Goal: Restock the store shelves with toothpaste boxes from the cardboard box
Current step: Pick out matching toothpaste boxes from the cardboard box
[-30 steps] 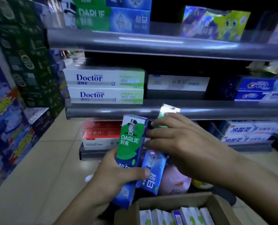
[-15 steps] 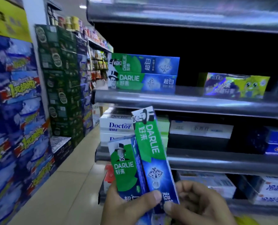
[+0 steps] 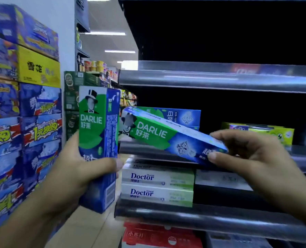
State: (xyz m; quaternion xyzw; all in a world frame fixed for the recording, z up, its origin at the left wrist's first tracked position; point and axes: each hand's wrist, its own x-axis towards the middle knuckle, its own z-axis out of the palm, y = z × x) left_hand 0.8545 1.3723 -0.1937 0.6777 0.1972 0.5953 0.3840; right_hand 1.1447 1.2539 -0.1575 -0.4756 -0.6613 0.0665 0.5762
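Observation:
My left hand (image 3: 77,169) grips an upright green-and-blue Darlie toothpaste box (image 3: 96,140) in front of the shelf's left end. My right hand (image 3: 247,154) pinches the blue end of a second Darlie box (image 3: 159,135), which lies nearly flat, tilted down to the right, its green end pointing left at the shelf edge. Behind it a stack of Darlie boxes (image 3: 181,116) rests on the middle shelf (image 3: 300,160). The cardboard box is out of view.
White Doctor toothpaste boxes (image 3: 157,185) sit on the shelf below, red boxes (image 3: 159,237) lower still. A yellow-green pack (image 3: 266,133) stands right of the Darlie stack. Stacked blue, yellow and green cartons (image 3: 23,104) wall the aisle's left side. An upper shelf rail (image 3: 211,79) runs overhead.
The view rose from the cardboard box to the Darlie shelf. My hands separated the two boxes; the right one turned its box from upright to nearly flat, level with the shelf stack.

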